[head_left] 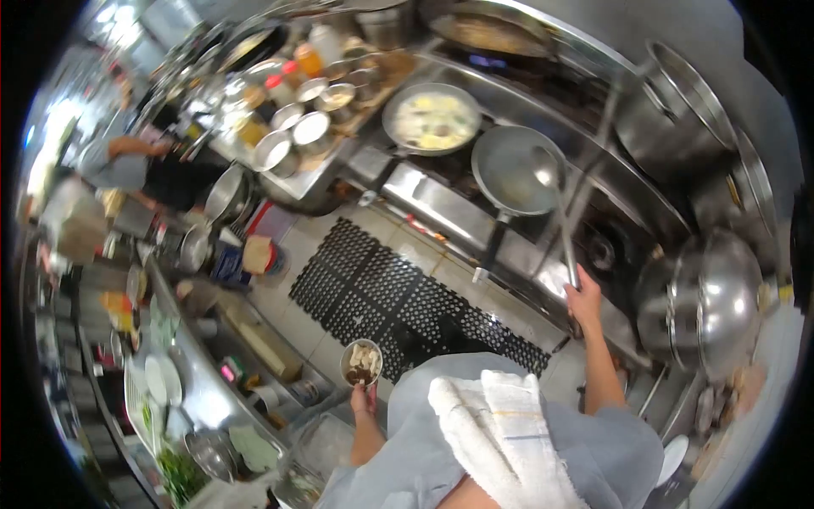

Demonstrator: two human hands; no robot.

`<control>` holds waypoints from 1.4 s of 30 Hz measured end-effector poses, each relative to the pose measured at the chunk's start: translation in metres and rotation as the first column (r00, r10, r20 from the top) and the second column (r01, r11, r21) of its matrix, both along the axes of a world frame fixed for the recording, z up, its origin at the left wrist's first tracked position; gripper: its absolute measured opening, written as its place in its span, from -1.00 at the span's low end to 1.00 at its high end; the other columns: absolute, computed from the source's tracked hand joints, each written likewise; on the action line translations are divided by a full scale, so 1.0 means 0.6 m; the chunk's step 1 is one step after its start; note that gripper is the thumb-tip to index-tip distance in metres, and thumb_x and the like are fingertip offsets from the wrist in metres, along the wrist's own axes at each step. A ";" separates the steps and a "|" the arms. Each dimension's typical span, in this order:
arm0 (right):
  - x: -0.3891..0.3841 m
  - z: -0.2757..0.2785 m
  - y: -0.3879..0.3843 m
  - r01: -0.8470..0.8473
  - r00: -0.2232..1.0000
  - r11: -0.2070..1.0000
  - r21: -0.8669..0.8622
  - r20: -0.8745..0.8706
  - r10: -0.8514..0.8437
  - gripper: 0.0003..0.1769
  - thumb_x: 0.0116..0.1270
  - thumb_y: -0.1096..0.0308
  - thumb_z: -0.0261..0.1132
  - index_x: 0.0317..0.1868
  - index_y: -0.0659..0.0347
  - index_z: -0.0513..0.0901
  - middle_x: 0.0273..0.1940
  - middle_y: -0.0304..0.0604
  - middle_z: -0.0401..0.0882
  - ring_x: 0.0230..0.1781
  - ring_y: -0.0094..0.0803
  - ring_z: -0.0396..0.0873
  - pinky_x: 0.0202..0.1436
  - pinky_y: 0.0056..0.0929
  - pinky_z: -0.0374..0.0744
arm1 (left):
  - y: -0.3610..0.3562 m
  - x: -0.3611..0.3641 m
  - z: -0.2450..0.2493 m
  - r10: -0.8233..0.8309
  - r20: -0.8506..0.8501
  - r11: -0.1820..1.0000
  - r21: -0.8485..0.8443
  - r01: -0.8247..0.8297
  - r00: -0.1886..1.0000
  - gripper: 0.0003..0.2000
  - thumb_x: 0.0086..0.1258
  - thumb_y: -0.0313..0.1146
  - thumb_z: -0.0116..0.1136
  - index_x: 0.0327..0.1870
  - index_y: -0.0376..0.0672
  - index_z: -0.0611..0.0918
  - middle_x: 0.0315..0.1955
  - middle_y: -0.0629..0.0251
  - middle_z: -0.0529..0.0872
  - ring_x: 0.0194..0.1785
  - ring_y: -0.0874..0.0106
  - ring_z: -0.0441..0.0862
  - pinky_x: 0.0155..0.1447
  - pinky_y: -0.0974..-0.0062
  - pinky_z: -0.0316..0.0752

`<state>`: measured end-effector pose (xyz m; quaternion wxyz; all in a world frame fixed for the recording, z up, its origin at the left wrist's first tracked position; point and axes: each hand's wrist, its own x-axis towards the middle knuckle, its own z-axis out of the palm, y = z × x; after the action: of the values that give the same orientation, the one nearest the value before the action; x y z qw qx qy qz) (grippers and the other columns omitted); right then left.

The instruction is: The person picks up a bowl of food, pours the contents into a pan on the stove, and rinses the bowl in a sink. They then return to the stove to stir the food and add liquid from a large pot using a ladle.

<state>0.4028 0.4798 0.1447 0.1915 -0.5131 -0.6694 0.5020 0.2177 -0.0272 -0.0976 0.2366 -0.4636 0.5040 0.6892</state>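
1. Ladle (561, 229): the right hand (583, 299) is clenched round the low end of its handle, right of centre frame. The shaft runs up-frame and the cup sits over the right side of the wok (507, 170). Can't tell whether the cup touches the wok surface.
2. Wok: sits on the stove (441, 199), upper centre of frame, with its long handle pointing down-frame toward the person. The inside looks plain grey, and the contents can't be made out.
3. Bowl (362, 363): the left hand (365, 399) grasps it from below with fingers on the near rim, lower centre of frame. It is held over the floor, well apart from the wok, with pale and dark food pieces inside.
4. Pan (431, 119): on the same stove, just up-left of the wok, holding yellow-white food.
5. Mat (381, 288): black and perforated, on the tiled floor between the person and the stove, centre frame.
6. Towel (492, 433): white, draped over the person's grey top, bottom centre.
7. Right edge: a big steel pot (670, 110) at upper right, and stacked steel lids (721, 297) below it.
8. Upper left: a shelf of small steel bowls (297, 127) and bottles. Another person (127, 165) in a grey top and dark apron is at far left.
9. Lower left: a steel counter (203, 382) with plates and greens on it.
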 end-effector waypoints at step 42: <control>-0.035 0.007 -0.058 -0.055 0.985 0.952 -0.302 -0.172 0.002 -0.45 0.26 0.55 0.20 0.29 0.23 0.40 -0.59 -0.33 0.41 -0.77 -0.63 0.33 -0.75 -0.57 0.31 | 0.046 -0.067 -0.003 0.001 -0.105 0.993 0.115 0.011 0.994 -0.67 0.31 -0.45 0.03 0.09 -0.31 0.41 0.00 0.20 0.48 -0.01 0.32 0.53 0.00 0.44 0.61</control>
<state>0.3817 0.4451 0.1490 0.1588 -0.4822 -0.5725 0.6438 0.1776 0.0003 -0.0994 0.2381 -0.4110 0.4761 0.7401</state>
